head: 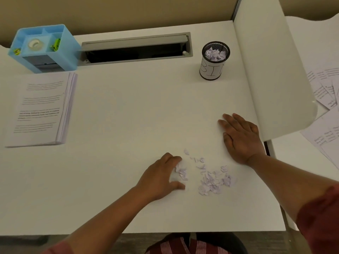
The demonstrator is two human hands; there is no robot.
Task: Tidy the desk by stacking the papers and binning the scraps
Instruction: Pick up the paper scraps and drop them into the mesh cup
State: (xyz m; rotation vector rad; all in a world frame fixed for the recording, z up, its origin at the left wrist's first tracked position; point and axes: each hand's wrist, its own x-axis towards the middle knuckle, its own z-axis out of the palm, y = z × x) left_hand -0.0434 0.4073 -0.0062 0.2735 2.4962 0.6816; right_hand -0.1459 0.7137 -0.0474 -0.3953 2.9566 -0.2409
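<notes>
A loose heap of small torn paper scraps point(213, 180) lies on the white desk point(128, 107) near its front edge. My left hand point(161, 177) curls round a bunch of these scraps at the heap's left side. My right hand point(240, 136) lies flat on the desk, fingers straight, to the upper right of the heap and apart from it. A black mesh cup labelled as the bin point(213, 60) stands at the back right with scraps inside. A neat stack of printed papers point(41, 109) sits at the left.
A blue desk organiser point(45, 48) stands at the back left. A long cable slot point(135, 48) runs along the back. A white curved divider point(271, 70) borders the desk on the right, with more printed sheets point(326, 99) on the desk beyond it.
</notes>
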